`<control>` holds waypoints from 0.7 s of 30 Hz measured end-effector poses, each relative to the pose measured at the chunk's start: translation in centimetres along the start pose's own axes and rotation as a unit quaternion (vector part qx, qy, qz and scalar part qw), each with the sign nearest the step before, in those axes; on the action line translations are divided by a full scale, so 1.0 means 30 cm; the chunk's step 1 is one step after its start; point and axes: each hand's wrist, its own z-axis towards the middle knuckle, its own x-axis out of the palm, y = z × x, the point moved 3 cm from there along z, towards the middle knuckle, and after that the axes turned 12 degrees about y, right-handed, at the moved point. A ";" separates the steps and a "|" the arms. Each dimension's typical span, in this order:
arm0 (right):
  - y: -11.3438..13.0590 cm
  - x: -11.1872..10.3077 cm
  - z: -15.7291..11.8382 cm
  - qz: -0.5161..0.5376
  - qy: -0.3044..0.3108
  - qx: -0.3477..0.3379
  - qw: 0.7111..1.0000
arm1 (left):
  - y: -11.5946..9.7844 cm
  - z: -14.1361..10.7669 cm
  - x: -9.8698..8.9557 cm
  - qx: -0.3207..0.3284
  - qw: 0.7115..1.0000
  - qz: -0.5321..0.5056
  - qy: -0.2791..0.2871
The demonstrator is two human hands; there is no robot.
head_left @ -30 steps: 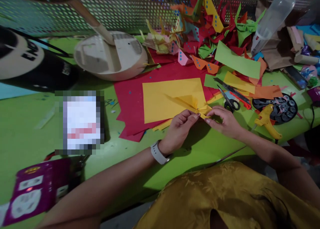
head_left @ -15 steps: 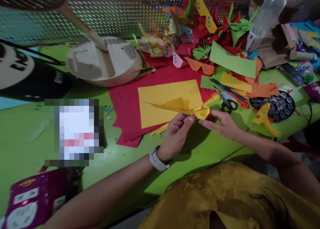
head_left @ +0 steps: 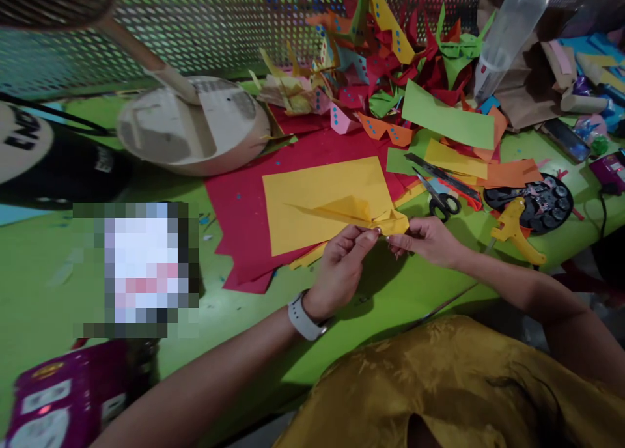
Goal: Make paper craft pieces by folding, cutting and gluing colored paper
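Note:
A folded piece of yellow paper (head_left: 349, 210) with a long pointed end is held between both hands. My left hand (head_left: 344, 259) pinches it near its middle, thumb on top. At its right end, the fingers of my right hand (head_left: 430, 241) are closed on the folded part. Beneath and behind the folded paper lies a flat yellow sheet (head_left: 303, 187), on top of a large red sheet (head_left: 234, 207). Scissors (head_left: 442, 200) with black handles lie to the right of my right hand, beside a craft knife (head_left: 452, 178).
Colourful folded paper pieces (head_left: 371, 70) pile up at the back. A lamp base (head_left: 229, 135) stands at the back left, near a black-and-cream bag (head_left: 58, 155). A yellow glue gun (head_left: 515, 230) lies at right. A purple box (head_left: 63, 396) sits at lower left.
The whole view has shifted slightly. My right hand's fingers have closed in a little, and the right end of the folded yellow paper looks flatter than before.

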 end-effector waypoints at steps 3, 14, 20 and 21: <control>-0.002 -0.004 -0.002 0.021 0.000 0.010 1.000 | 0.002 -0.001 0.003 -0.007 1.000 -0.014 -0.002; 0.001 -0.004 -0.008 0.075 0.019 0.023 0.997 | -0.008 -0.006 0.009 -0.018 1.000 -0.019 -0.003; 0.042 -0.020 -0.023 0.019 0.001 -0.006 1.000 | -0.021 0.000 -0.015 -0.014 0.999 0.020 -0.020; 0.046 -0.024 -0.024 0.012 -0.012 -0.015 1.000 | -0.021 0.001 -0.018 -0.017 0.999 0.029 -0.019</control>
